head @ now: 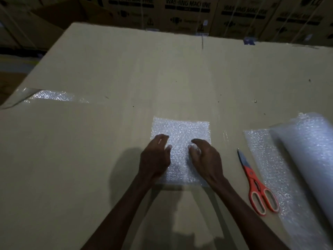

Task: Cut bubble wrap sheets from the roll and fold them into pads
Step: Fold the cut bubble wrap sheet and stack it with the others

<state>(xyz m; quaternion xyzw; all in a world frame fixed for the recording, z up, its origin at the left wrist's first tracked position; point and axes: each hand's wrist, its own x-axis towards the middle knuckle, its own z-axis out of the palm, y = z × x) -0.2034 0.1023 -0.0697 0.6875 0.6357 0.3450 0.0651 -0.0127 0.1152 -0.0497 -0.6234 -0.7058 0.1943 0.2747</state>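
The bubble wrap sheet lies flat in front of me on the cardboard surface, a roughly rectangular piece with its far edge squared off and its near edge under my wrists. My left hand rests on its left side, fingers loosely curled with the tips turned in toward the middle. My right hand sits on the right side the same way, fingers bent and tips on the bubbles. A strip of the sheet shows between the two hands. Neither hand is pinching an edge as far as I can see; they press down on top of it.

Just to the right of my right forearm lie the scissors, orange handles toward me, blades closed and pointing away. Their handles overlap the loose end of the bubble wrap that trails off the roll, which lies at the right edge of the surface.

Far to the left, a strip of clear tape shines near the surface's corner. Behind the surface stand stacked cartons printed "WASHING MACHINE".
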